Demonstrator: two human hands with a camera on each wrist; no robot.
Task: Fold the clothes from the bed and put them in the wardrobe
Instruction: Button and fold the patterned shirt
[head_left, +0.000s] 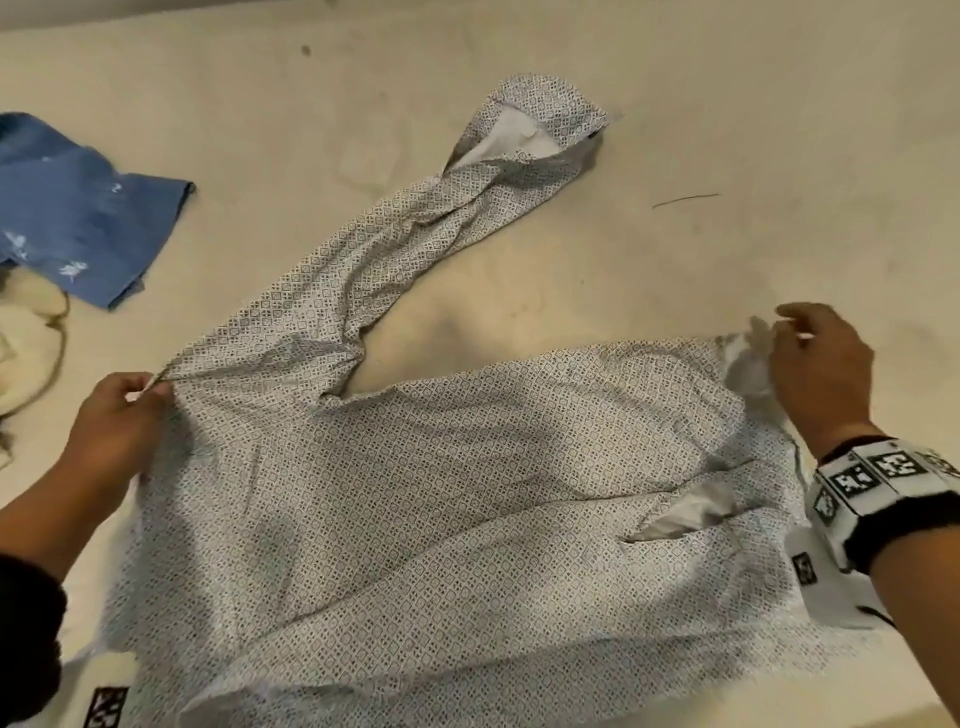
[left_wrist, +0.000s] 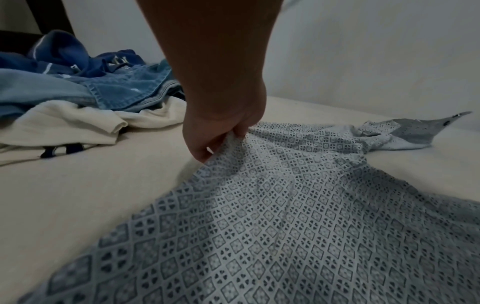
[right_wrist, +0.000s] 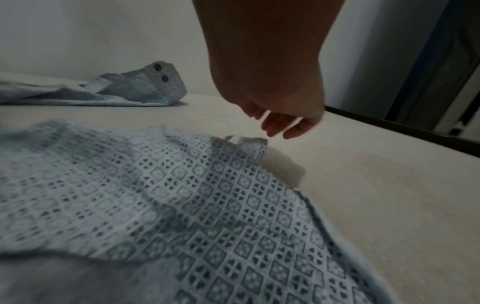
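At about 8 o'clock in the head view, the left hand (head_left: 117, 421) has its fingertips pinched tight on a shoulder seam of the white long-sleeved cotton shirt with a small grey diamond print (head_left: 467, 493). The left wrist view shows the cloth tenting up from that pinch. Over at 3 o'clock the right hand (head_left: 818, 374) hangs just above the shirt's other top corner, fingers loose and slightly spread, gripping nothing, and the right wrist view shows a gap under the fingertips.

What I'd worry about: only one side is held, so if the left hand pulls now, the body probably skews and bunches toward 8 o'clock. The free corner has curled over, and it'll likely get folded in crooked if nobody flattens it first. The long sleeve (head_left: 415, 218) trails off toward 12 o'clock with its cuff flipped open, so it could drag or twist too.

The shirt lies spread on the beige bed sheet (head_left: 727, 130), mostly between and below both hands. The blue denim garment (head_left: 78, 218) and cream cloth (head_left: 21, 343) sit at 9 to 10 o'clock, well apart from it.
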